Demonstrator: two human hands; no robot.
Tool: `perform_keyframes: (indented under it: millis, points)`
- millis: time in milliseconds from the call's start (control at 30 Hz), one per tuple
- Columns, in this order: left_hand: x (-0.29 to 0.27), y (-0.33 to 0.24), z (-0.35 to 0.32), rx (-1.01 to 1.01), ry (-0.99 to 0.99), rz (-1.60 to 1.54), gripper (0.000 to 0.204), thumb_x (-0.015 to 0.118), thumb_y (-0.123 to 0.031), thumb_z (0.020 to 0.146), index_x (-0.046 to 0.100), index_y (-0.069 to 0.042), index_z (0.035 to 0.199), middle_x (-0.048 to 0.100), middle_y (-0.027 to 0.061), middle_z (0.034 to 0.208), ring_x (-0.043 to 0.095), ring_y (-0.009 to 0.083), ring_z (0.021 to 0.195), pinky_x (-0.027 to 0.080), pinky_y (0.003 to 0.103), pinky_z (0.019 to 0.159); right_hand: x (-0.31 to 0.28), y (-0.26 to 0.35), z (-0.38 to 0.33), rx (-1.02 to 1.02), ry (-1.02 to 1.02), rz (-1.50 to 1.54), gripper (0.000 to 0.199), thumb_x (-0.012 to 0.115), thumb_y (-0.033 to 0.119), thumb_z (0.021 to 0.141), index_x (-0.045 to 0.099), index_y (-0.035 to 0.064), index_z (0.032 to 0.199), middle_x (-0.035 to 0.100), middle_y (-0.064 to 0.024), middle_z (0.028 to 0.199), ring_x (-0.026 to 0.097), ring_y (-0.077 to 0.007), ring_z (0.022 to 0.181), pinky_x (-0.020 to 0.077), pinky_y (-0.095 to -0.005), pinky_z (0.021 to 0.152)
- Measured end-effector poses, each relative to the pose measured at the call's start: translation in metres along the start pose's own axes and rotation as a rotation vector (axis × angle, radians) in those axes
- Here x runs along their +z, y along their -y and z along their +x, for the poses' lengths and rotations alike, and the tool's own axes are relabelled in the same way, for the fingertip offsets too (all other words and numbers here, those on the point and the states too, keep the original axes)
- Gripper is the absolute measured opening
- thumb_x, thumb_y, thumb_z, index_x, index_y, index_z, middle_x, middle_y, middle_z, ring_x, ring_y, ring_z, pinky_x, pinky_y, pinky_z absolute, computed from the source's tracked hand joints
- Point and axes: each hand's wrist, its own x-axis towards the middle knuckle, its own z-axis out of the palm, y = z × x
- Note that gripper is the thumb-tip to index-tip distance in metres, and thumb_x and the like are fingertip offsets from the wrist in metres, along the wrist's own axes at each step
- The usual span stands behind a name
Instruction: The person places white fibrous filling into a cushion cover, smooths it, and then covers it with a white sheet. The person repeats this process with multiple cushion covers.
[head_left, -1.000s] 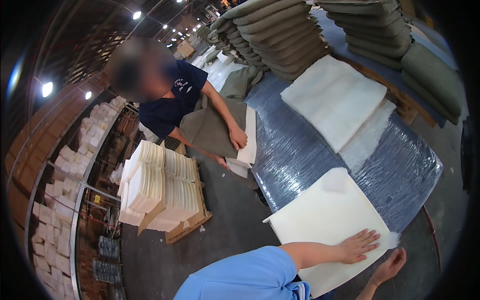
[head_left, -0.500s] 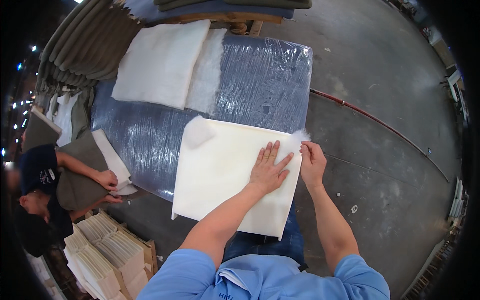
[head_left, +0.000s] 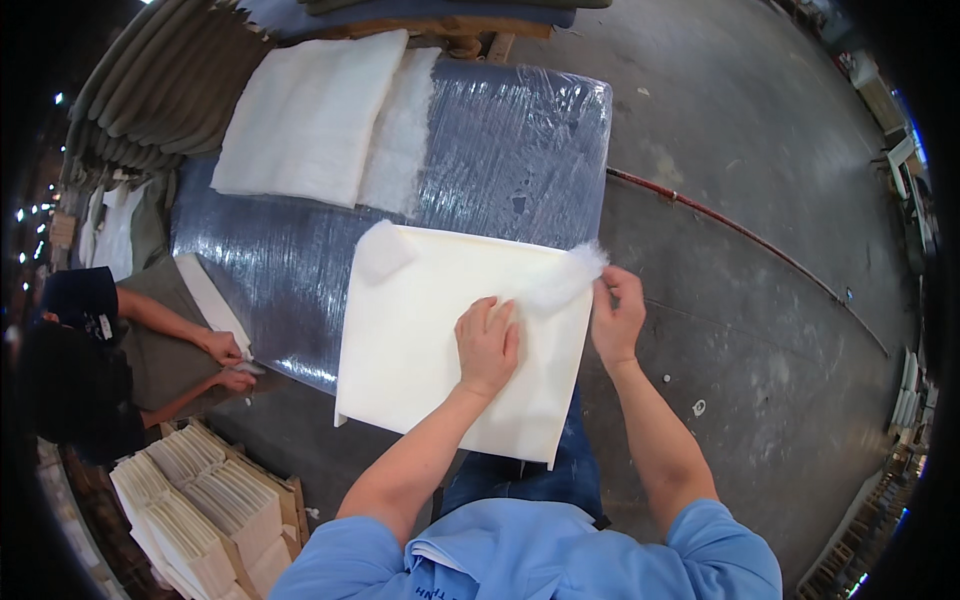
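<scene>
Cushion cover (head_left: 440, 330) — under left fingers (head_left: 490, 318)

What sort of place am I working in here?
Probably an upholstery or cushion workshop: a plastic-wrapped blue worktable, a cream square foam slab with white fluffy wadding under the hands, olive cushion stacks, and a bare concrete floor.

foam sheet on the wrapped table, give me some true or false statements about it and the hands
1. The left hand lies flat on the cream foam sheet. True.
2. The right hand rests on the floor. False: it pinches white fibre wadding at the sheet's corner.
3. The table is covered in clear plastic wrap. True.
4. The co-worker's hands are on the same sheet. False: they handle a separate piece at the table's left edge.
</scene>
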Motion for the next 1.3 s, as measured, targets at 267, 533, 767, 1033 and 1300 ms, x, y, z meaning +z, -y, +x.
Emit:
perform_keyframes:
  millis: [267,533,767,1033,1300]
  points:
    - [0.026,-0.041,0.074,-0.118,0.158,0.122,0.025,0.075,-0.025,0.09,0.069,-0.007,0.106,0.06,0.0109,0.11,0.056,0.0307,0.099,0.042,0.047,0.092,0.023,-0.04,0.024,0.421,-0.034,0.161,0.024,0.08,0.023,0.087,0.074,0.0027,0.098,0.064,-0.007,0.096,0.062,-0.0165,0.083,0.0505,-0.032,0.078]
    - [0.012,-0.037,0.117,-0.369,0.478,-0.312,0.019,0.075,-0.02,0.089,0.066,-0.005,0.098,0.071,0.0112,0.097,0.069,0.0306,0.089,0.048,0.048,0.085,0.016,-0.025,0.029,0.461,-0.091,0.487,0.009,0.073,0.01,0.094,0.07,0.001,0.096,0.068,0.003,0.078,0.057,-0.0046,0.069,0.046,-0.0237,0.064]
    - [0.028,-0.048,0.093,0.157,0.13,-0.08,0.033,0.069,-0.013,0.091,0.063,-0.006,0.123,0.063,0.0157,0.127,0.059,0.0364,0.12,0.043,0.052,0.102,0.019,-0.039,0.031,0.521,-0.026,0.427,0.01,0.073,0.01,0.093,0.07,0.0004,0.095,0.069,0.0021,0.08,0.058,-0.0043,0.07,0.0462,-0.0238,0.065]
    - [0.058,-0.043,0.073,0.353,0.473,0.189,0.069,0.048,-0.037,0.104,0.027,-0.009,0.163,0.019,0.0179,0.171,0.014,0.0376,0.159,0.012,0.051,0.128,0.016,-0.05,0.034,0.51,0.054,0.446,0.013,0.074,0.013,0.094,0.071,0.0011,0.1,0.068,0.0018,0.08,0.057,-0.0048,0.07,0.046,-0.024,0.063]
    - [0.063,-0.038,0.073,0.332,0.437,0.242,0.066,0.047,-0.045,0.104,0.032,-0.022,0.163,0.017,0.0221,0.17,0.013,0.0464,0.157,0.01,0.058,0.126,0.011,-0.033,0.042,0.795,-0.052,0.636,0.028,0.071,0.03,0.099,0.071,0.0025,0.106,0.063,0.0023,0.083,0.055,-0.0065,0.073,0.0441,-0.0246,0.059]
